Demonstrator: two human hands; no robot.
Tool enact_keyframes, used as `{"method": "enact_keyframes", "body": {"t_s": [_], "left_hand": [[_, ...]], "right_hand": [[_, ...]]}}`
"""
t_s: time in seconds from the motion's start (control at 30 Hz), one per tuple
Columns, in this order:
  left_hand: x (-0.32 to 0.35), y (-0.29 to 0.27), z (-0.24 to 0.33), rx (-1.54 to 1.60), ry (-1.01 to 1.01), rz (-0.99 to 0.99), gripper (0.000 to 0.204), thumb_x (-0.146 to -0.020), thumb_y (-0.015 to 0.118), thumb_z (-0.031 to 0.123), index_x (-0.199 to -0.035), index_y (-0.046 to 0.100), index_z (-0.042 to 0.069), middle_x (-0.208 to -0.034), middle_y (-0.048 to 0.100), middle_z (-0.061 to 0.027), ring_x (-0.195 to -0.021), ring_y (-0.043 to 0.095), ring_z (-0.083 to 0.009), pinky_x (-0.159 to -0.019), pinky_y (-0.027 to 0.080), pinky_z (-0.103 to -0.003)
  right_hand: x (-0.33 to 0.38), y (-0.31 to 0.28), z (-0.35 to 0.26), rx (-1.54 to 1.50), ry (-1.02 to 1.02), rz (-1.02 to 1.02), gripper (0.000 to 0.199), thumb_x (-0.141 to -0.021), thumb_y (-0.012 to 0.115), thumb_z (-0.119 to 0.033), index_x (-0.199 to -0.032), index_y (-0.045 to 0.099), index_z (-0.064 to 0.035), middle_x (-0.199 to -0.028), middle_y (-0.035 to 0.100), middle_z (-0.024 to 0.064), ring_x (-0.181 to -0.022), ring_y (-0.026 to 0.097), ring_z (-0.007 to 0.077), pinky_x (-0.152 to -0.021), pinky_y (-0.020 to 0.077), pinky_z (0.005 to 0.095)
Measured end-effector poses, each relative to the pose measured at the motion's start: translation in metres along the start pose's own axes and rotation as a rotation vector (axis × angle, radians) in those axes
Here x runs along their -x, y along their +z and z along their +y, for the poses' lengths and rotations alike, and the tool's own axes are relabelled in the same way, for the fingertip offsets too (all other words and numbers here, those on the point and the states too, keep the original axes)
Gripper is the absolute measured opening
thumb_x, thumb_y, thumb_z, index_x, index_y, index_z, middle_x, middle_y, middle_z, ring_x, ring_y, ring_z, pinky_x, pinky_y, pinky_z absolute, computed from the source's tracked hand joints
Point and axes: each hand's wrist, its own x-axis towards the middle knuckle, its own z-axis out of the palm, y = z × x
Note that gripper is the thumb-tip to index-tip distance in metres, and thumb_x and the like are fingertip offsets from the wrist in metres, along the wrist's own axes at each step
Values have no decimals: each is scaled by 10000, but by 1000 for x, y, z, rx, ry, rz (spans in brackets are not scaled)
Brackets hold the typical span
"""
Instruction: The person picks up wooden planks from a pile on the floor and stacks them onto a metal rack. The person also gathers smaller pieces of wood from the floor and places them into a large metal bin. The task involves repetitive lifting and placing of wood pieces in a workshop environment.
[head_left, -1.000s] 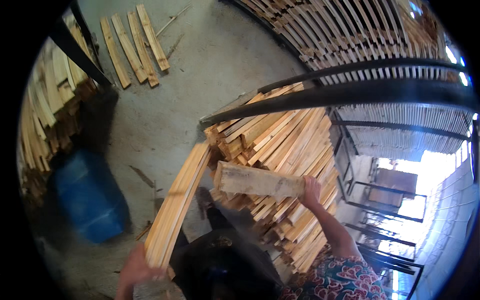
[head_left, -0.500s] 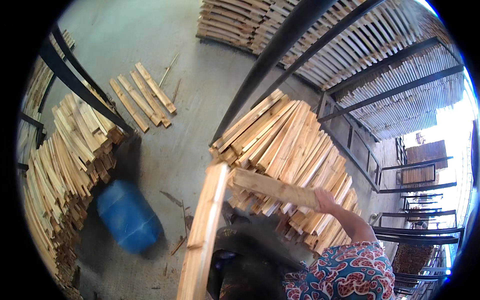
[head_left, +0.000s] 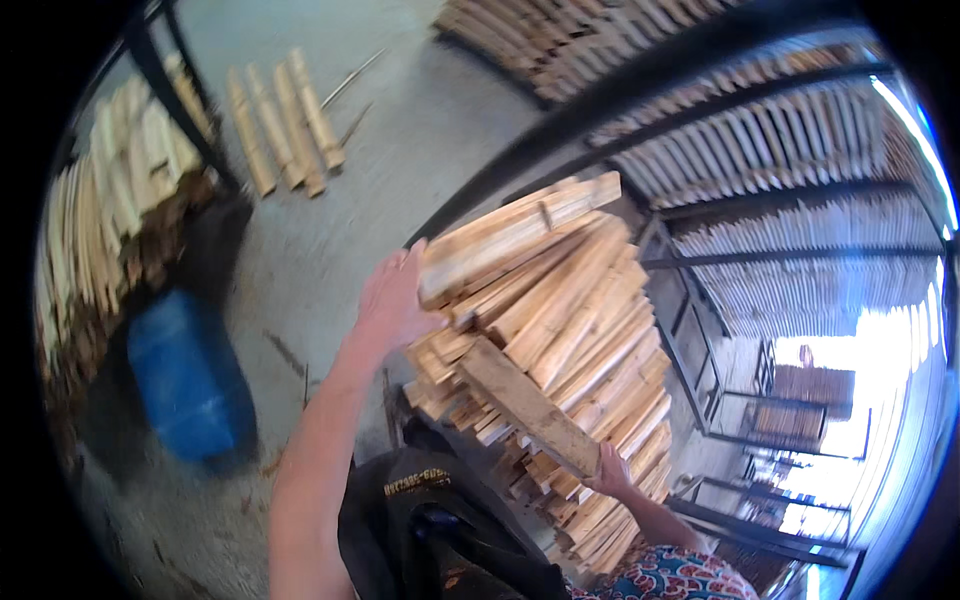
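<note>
Blue drum (head_left: 185, 378), set on floor (head_left: 330, 225). Left hand (head_left: 395, 300), partly spread, placed at left end of pale boards (head_left: 535, 228); grip cannot be told. Pale boards, laid along far edge of lumber stack (head_left: 610, 335). Brown board (head_left: 530, 408), held aslant along stack's near edge, end clasped by closed right hand (head_left: 608, 473).

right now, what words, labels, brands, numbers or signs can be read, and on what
Black apron: small yellow print in two rows; upper row too small to read, lower not copied out here.
Board in the right hand: no text seen.
Blue container: none I can make out.
</note>
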Motion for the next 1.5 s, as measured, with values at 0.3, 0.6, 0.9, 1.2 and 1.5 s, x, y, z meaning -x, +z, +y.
{"method": "enact_keyframes", "body": {"t_s": [0.3,0.6,0.9,1.2,1.5], "left_hand": [[65,126,-204,275,-536,6,651,-608,654,237,-1144,395,-28,-1127,432,-213,-1054,420,-308,-847,374,-367],[-82,190,-304,522,-281,-387,536,-622,670,273,-1046,484,2,-914,561,-176,-845,544,-284,-758,422,-351],[-54,185,-337,865,-270,-635,280,-717,618,281,-777,549,17,-603,498,-10,-534,470,-91,-484,410,-243],[95,112,-379,597,-358,-413,293,-698,596,211,-907,545,12,-695,540,-132,-655,528,-203,-616,419,-330],[346,-68,-385,-28,-681,-520,355,-685,584,145,-1005,519,6,-817,572,-108,-743,537,-203,-659,447,-314]], "right_hand": [[5,23,-16,-73,133,-68,769,-498,726,-261,-1073,289,0,-968,412,222,-911,423,387,-741,372,436],[-7,16,-31,-17,267,-125,776,-504,732,-231,-1079,259,-12,-954,437,211,-876,464,388,-719,390,435],[4,27,-41,67,350,-61,759,-468,759,-204,-1044,296,-31,-937,439,177,-891,464,343,-731,392,408],[11,33,-17,130,296,0,716,-462,731,-267,-999,329,-17,-894,432,197,-883,439,365,-716,378,431],[6,32,-21,175,276,-22,715,-481,742,-347,-952,322,-11,-875,432,222,-854,433,407,-696,373,465]]}}
